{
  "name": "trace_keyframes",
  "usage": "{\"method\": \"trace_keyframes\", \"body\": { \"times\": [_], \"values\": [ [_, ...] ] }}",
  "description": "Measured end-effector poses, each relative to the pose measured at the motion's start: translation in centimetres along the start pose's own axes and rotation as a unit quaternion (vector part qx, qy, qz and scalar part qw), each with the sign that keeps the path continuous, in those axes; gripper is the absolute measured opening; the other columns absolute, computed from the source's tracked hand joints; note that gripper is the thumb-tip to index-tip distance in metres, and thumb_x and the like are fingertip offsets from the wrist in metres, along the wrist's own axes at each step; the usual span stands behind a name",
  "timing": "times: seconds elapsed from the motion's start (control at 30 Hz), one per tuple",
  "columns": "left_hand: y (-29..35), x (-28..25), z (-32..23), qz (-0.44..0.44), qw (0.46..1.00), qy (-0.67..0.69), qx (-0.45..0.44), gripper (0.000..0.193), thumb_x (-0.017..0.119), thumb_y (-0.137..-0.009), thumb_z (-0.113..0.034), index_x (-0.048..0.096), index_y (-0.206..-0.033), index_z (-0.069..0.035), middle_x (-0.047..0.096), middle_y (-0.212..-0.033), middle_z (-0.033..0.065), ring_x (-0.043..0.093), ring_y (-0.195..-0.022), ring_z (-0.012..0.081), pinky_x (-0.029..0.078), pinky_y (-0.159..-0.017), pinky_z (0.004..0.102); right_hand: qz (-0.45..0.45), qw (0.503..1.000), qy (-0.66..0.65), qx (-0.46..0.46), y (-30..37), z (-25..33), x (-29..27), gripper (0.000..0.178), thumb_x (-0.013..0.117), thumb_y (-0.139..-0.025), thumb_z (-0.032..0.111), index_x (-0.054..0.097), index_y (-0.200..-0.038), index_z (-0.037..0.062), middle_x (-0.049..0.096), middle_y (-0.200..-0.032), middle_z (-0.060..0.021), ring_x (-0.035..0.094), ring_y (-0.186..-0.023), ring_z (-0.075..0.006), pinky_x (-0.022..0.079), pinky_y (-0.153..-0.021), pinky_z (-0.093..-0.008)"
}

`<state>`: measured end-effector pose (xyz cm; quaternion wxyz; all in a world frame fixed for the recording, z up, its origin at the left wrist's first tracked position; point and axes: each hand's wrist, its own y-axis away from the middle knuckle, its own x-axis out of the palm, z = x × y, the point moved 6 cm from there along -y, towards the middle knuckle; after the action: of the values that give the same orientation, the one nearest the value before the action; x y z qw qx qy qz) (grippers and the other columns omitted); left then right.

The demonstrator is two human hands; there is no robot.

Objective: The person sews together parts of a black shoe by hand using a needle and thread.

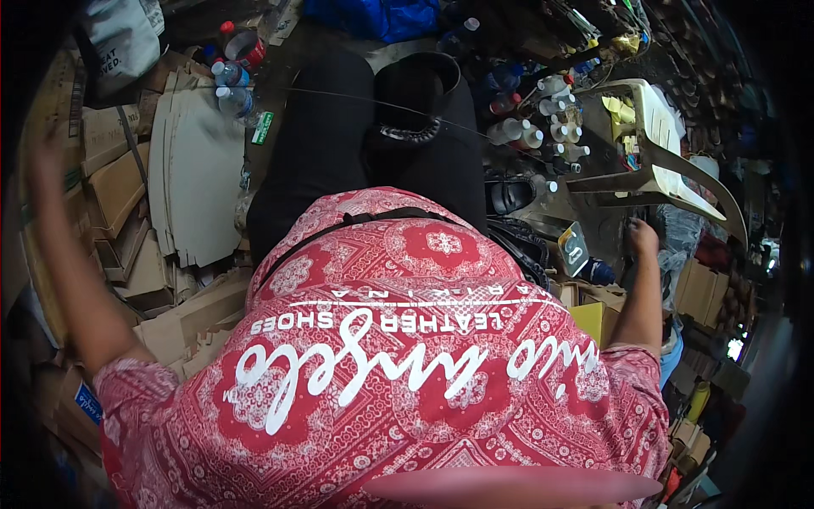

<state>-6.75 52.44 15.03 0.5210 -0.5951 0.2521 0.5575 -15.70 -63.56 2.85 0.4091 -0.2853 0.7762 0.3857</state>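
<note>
Between my knees rests a black shoe (pixel 417 89), with a row of pale stitches along its near edge. A thin thread (pixel 339 95) stretches across it, running out toward both sides. My right hand (pixel 644 237) is held far out to the right, beside the plastic chair, with its fingers closed; the thread runs toward it, though its end is hard to see. Far out to the left, over the cardboard, my left hand (pixel 44 161) is smeared by motion and dim, so its fingers cannot be made out.
Cardboard pieces (pixel 199 170) are piled on my left, near several plastic bottles (pixel 231 75). To the right stand small capped bottles (pixel 555 123), a pale plastic chair (pixel 653 127) and a black shoe (pixel 509 195) on the floor. A blue bag (pixel 373 17) lies ahead.
</note>
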Motion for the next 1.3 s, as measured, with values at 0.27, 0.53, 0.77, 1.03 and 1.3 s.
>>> {"method": "trace_keyframes", "body": {
  "times": [0.27, 0.53, 0.77, 1.03, 1.3],
  "values": [
    [18.9, -5.3, -46.8, 0.131, 0.693, 0.546, 0.453, 0.044, 0.073, -0.079, -0.009, 0.065, -0.122, -0.012, 0.057, -0.132, 0.0106, 0.053, -0.124, 0.0277, 0.043, -0.104, 0.0365, -0.033, 0.742, -0.412, -0.528, 13.4, 34.0, -9.2, 0.025, 0.067, -0.081, 0.001, 0.071, -0.105, 0.0051, 0.068, -0.092, -0.0071, 0.066, -0.088, -0.0186, 0.051, -0.079, -0.0313],
    [18.3, -4.8, -54.1, 0.351, 0.705, 0.403, 0.466, 0.034, 0.079, -0.074, -0.021, 0.068, -0.103, -0.005, 0.063, -0.101, 0.0116, 0.06, -0.101, 0.0299, 0.047, -0.087, 0.0375, -0.028, 0.756, -0.341, -0.558, 16.3, 40.6, -13.7, 0.014, 0.075, -0.076, 0.007, 0.074, -0.09, 0.0101, 0.065, -0.086, -0.0074, 0.066, -0.083, -0.021, 0.053, -0.074, -0.032],
    [18.5, -3.2, -54.9, 0.441, 0.637, 0.464, 0.429, 0.03, 0.078, -0.075, -0.018, 0.069, -0.098, -0.002, 0.067, -0.093, 0.009, 0.063, -0.094, 0.0205, 0.047, -0.087, 0.0329, -0.04, 0.702, -0.336, -0.627, 16.1, 41.1, -12.8, 0.013, 0.072, -0.079, 0.002, 0.073, -0.09, 0.0082, 0.061, -0.087, -0.0018, 0.063, -0.085, -0.0143, 0.05, -0.076, -0.0274],
    [19.2, -2.0, -54.8, 0.496, 0.563, 0.54, 0.381, 0.03, 0.074, -0.079, -0.017, 0.07, -0.103, 0.0, 0.071, -0.097, 0.008, 0.063, -0.094, 0.0156, 0.045, -0.091, 0.0294, 0.014, 0.688, -0.491, -0.534, 16.0, 40.6, -9.6, 0.012, 0.074, -0.079, 0.002, 0.072, -0.089, 0.0066, 0.064, -0.085, -0.0027, 0.062, -0.082, -0.0122, 0.05, -0.075, -0.0263],
    [19.6, -1.5, -54.5, 0.553, 0.527, 0.504, 0.403, 0.04, 0.067, -0.084, -0.018, 0.066, -0.121, -0.005, 0.07, -0.114, 0.01, 0.062, -0.108, 0.0183, 0.042, -0.099, 0.0294, -0.069, 0.72, -0.418, -0.55, 18.4, 39.4, -10.8, 0.02, 0.072, -0.081, 0.0, 0.074, -0.099, 0.0103, 0.063, -0.085, -0.0039, 0.062, -0.078, -0.0153, 0.05, -0.07, -0.0272]
  ]
}}
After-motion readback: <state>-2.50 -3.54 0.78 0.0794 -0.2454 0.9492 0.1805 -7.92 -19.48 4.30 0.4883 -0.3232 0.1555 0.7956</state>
